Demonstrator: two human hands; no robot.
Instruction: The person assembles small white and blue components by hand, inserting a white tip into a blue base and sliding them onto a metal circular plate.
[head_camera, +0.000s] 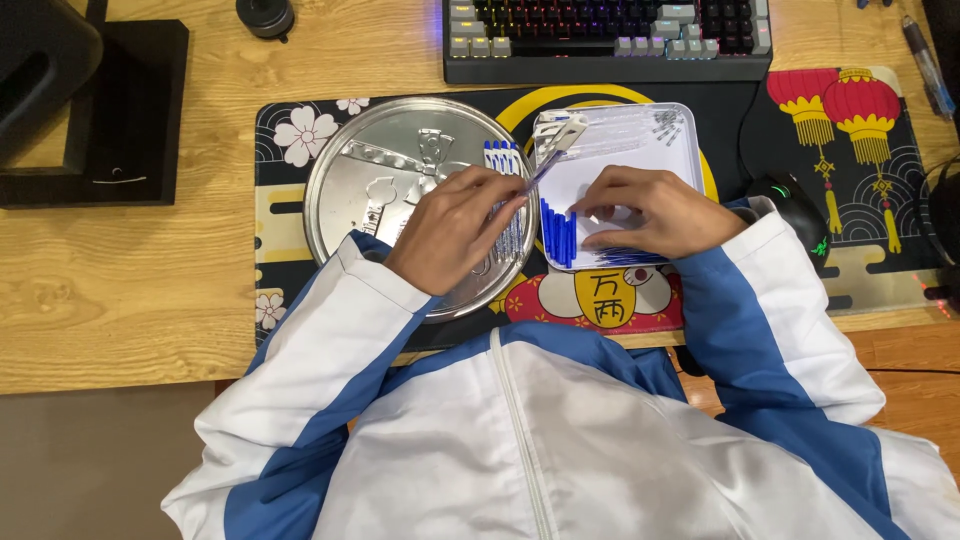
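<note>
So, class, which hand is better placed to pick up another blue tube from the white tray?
Right, probably: the right hand rests in the white tray, fingers beside the blue tubes; the left hand holds a thin piece.

Blue refills (558, 234) lie in a white tray (686, 150) beside a silver plate (340, 170) on a black flowered mat (300, 130).

Around the white tray (690, 150), room is tight: the keyboard (607, 40) blocks the far side, the round metal plate (380, 160) sits just beside it on the left, and a black mouse (800, 205) lies close on the right. Both hands crowd its near half. Left of the plate, bare table (130, 290) lies open up to the monitor stand (110, 110).
</note>
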